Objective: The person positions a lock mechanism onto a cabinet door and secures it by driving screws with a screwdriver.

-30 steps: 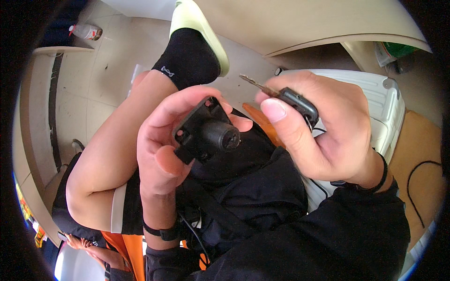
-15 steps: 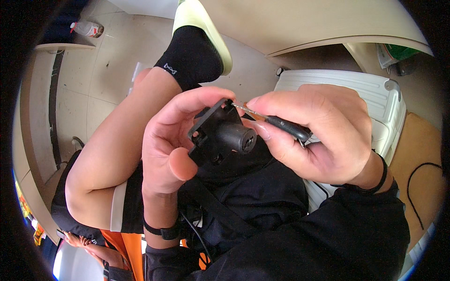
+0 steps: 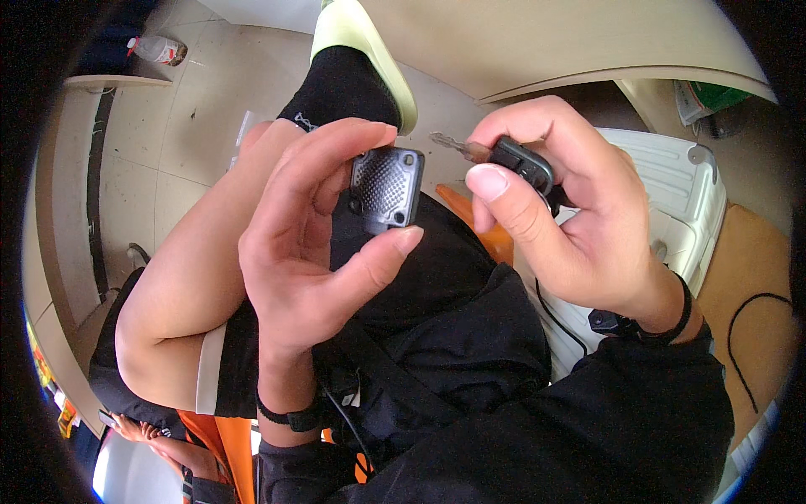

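Between the thumb and fingers of my left hand (image 3: 294,244) is a black lock body (image 3: 386,189), a squarish block. Its dimpled flat face, with small corner holes, is turned toward me; the round keyhole barrel is hidden from this angle. In my right hand (image 3: 579,202) a key with a black plastic head (image 3: 520,164) is pinched between thumb and forefinger. The metal blade (image 3: 453,144) points left toward the lock, with a gap between them. Both hands are held up over my lap.
My bent leg with a black sock (image 3: 344,92) and a pale yellow shoe crosses the view. A white ribbed suitcase (image 3: 672,168) lies at the right beside a brown board (image 3: 756,277) with a black cord. A plastic bottle (image 3: 157,50) lies on the floor, far left. Another person's hands (image 3: 138,430) show lower left.
The lock has been turned so its dimpled face shows instead of the keyhole barrel. My right hand has drawn the key up and away from the lock's corner.
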Action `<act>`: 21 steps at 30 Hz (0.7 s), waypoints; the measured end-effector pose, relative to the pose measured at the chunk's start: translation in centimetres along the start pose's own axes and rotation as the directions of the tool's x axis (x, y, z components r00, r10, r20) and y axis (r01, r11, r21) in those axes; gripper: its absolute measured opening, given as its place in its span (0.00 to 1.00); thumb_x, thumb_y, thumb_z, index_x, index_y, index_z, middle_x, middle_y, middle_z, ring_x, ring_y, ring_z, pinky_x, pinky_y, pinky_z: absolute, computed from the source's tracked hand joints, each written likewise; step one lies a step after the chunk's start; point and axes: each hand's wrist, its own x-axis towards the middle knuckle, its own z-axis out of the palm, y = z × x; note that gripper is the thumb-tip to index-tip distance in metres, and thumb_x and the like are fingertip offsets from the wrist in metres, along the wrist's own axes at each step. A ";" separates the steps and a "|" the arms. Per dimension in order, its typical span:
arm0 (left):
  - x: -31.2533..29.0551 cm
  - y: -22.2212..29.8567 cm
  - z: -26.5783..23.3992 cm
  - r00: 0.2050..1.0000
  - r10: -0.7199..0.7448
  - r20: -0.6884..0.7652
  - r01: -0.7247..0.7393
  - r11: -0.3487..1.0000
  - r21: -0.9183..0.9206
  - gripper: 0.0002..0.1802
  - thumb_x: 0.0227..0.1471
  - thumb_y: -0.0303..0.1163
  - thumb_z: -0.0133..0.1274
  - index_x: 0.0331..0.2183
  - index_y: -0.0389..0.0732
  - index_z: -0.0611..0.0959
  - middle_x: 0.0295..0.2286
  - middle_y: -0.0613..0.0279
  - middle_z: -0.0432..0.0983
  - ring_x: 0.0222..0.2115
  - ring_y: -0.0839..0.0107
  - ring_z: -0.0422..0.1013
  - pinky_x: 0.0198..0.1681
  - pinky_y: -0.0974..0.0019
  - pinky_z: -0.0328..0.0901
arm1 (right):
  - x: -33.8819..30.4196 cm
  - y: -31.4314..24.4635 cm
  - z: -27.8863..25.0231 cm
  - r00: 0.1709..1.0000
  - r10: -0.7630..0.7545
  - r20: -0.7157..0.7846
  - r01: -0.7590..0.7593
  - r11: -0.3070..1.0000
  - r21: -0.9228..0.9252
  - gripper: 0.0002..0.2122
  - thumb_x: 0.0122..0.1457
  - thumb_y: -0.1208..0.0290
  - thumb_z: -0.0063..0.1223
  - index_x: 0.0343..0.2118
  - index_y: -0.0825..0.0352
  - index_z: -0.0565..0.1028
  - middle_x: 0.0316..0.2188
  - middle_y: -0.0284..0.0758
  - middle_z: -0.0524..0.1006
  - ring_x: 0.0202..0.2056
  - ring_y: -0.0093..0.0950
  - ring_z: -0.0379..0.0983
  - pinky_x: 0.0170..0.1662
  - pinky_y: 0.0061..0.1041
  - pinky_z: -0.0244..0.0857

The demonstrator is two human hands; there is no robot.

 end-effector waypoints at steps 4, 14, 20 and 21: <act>0.1 0.0 0.3 1.000 0.002 0.011 -0.003 0.997 0.079 0.32 0.35 0.18 0.58 0.46 0.26 0.66 0.45 0.48 0.64 0.48 0.62 0.62 0.54 0.62 0.54 | -0.5 0.6 0.6 0.968 -0.225 -0.112 0.230 0.972 0.041 0.08 0.57 0.76 0.42 0.39 0.71 0.63 0.28 0.36 0.68 0.20 0.19 0.66 0.24 0.16 0.60; -0.3 0.1 0.2 0.988 0.145 0.050 -0.153 0.907 0.392 0.33 0.33 0.13 0.58 0.45 0.28 0.65 0.44 0.46 0.65 0.46 0.60 0.64 0.53 0.61 0.58 | 0.3 0.8 0.4 0.921 -0.384 -0.061 0.361 0.904 -0.227 0.07 0.58 0.72 0.43 0.33 0.71 0.65 0.15 0.29 0.66 0.12 0.15 0.54 0.18 0.13 0.51; -0.4 0.0 0.1 0.984 0.169 0.060 -0.178 0.883 0.435 0.32 0.32 0.12 0.58 0.44 0.29 0.66 0.43 0.45 0.66 0.47 0.59 0.64 0.52 0.61 0.60 | -0.2 0.0 0.7 0.959 -0.202 -0.198 0.167 0.969 -0.183 0.04 0.54 0.75 0.48 0.30 0.67 0.66 0.14 0.39 0.68 0.16 0.36 0.67 0.18 0.29 0.57; -0.3 0.1 0.2 0.981 0.178 0.076 -0.193 0.882 0.430 0.32 0.32 0.12 0.58 0.44 0.30 0.66 0.42 0.45 0.66 0.46 0.59 0.64 0.51 0.61 0.60 | -0.2 -0.1 0.6 0.965 -0.199 -0.170 0.161 0.964 -0.211 0.04 0.54 0.75 0.48 0.30 0.66 0.66 0.14 0.40 0.68 0.17 0.38 0.68 0.18 0.31 0.57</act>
